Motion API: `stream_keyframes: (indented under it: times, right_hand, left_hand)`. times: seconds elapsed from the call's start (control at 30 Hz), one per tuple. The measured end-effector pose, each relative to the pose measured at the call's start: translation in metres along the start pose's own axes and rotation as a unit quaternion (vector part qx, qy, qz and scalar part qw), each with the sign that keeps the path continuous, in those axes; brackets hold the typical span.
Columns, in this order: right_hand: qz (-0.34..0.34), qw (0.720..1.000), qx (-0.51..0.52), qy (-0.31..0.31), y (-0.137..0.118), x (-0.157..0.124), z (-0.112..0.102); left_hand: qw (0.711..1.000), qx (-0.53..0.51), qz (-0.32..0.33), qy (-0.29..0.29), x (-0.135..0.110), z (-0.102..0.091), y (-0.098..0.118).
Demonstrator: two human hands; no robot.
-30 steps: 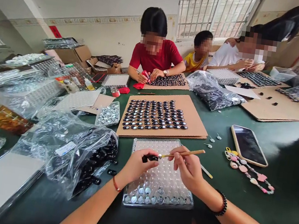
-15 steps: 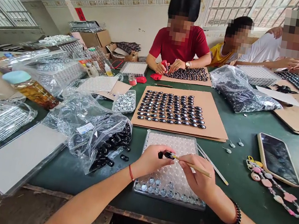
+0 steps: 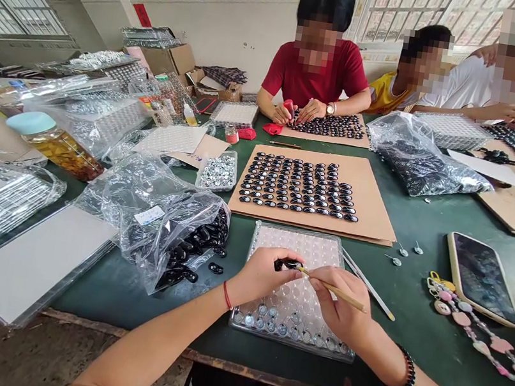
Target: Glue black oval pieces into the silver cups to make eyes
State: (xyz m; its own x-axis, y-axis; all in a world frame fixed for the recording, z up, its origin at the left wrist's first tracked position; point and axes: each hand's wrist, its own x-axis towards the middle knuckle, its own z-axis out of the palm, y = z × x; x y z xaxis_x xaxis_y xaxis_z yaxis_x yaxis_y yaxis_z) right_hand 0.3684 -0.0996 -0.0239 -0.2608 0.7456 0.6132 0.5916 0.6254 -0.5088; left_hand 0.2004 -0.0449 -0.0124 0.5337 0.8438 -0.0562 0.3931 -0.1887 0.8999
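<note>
Seemingly, the work is partway along: one black piece [image 3: 293, 265] is held above the tray [image 3: 235, 319], similar pieces [image 3: 295, 208] lie in rows on cardboard [image 3: 375, 214], and loose pieces [image 3: 205, 233] remain in the left-side bag [image 3: 137, 236]. The left hand [image 3: 260, 277] pinches that black piece; the right hand [image 3: 346, 303], curled closed, grips a thin stick [image 3: 337, 291] reaching it.

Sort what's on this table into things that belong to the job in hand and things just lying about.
Likely part of the job: black piece in the left hand; wood-coloured stick in the right hand; clear tray beneath both; bag of black pieces.

Apparently just lying about: phone; beaded strap beside it; bottle with blue-green lid.
</note>
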Motion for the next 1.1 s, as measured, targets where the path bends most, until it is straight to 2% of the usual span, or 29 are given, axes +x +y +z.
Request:
stream_keyframes:
  times: [0.13, 0.2, 0.23, 0.3, 0.37, 0.43, 0.47, 0.5, 0.57, 0.63, 0.7, 0.83, 1.0, 1.1]
  right_hand:
    - [0.008, 1.0, 0.015, -0.009, 0.0, -0.002, 0.002]
    - [0.044, 0.997, 0.058, -0.002, 0.002, -0.001, 0.003]
    - [0.082, 0.991, 0.102, 0.004, 0.003, 0.001, 0.002]
    - [0.192, 0.953, 0.234, 0.008, 0.008, 0.005, 0.002]
    - [0.294, 0.879, 0.375, -0.006, 0.013, 0.01, 0.002]
    - [0.345, 0.821, 0.454, -0.025, 0.017, 0.013, 0.003]
    - [0.353, 0.812, 0.463, -0.03, 0.018, 0.014, 0.004]
    - [0.354, 0.815, 0.457, -0.033, 0.018, 0.015, 0.006]
    - [0.334, 0.848, 0.411, -0.026, 0.016, 0.016, 0.009]
    - [0.301, 0.884, 0.357, -0.016, 0.013, 0.016, 0.011]
    - [0.281, 0.901, 0.33, -0.021, 0.009, 0.016, 0.012]
    - [0.295, 0.895, 0.333, -0.034, 0.006, 0.015, 0.01]
    - [0.307, 0.863, 0.402, -0.01, 0.005, 0.017, 0.01]
    - [0.336, 0.855, 0.395, -0.004, 0.004, 0.019, 0.009]
  left_hand:
    - [1.0, -0.002, 0.009, 0.012, -0.001, 0.0, 0.001]
    - [1.0, -0.006, 0.005, 0.002, -0.002, -0.001, 0.003]
    - [1.0, -0.007, 0.001, -0.007, -0.002, -0.001, 0.005]
    - [1.0, -0.005, -0.004, -0.024, -0.004, 0.0, 0.009]
    - [0.999, -0.003, -0.003, -0.04, -0.005, 0.0, 0.013]
    - [0.998, -0.013, -0.019, -0.054, -0.006, 0.001, 0.014]
    - [0.997, -0.024, -0.034, -0.061, -0.006, 0.001, 0.013]
    - [0.996, -0.036, -0.049, -0.067, -0.006, 0.001, 0.012]
    - [0.994, -0.053, -0.062, -0.071, -0.004, 0.001, 0.01]
    - [0.996, -0.052, -0.049, -0.058, -0.004, 0.002, 0.009]
    - [0.998, -0.046, -0.035, -0.037, -0.005, 0.003, 0.009]
    - [0.997, -0.065, -0.046, -0.023, -0.008, 0.005, 0.009]
    - [0.993, -0.085, -0.075, -0.013, -0.003, 0.006, 0.009]
    - [0.996, -0.06, -0.072, -0.003, -0.001, 0.005, 0.01]
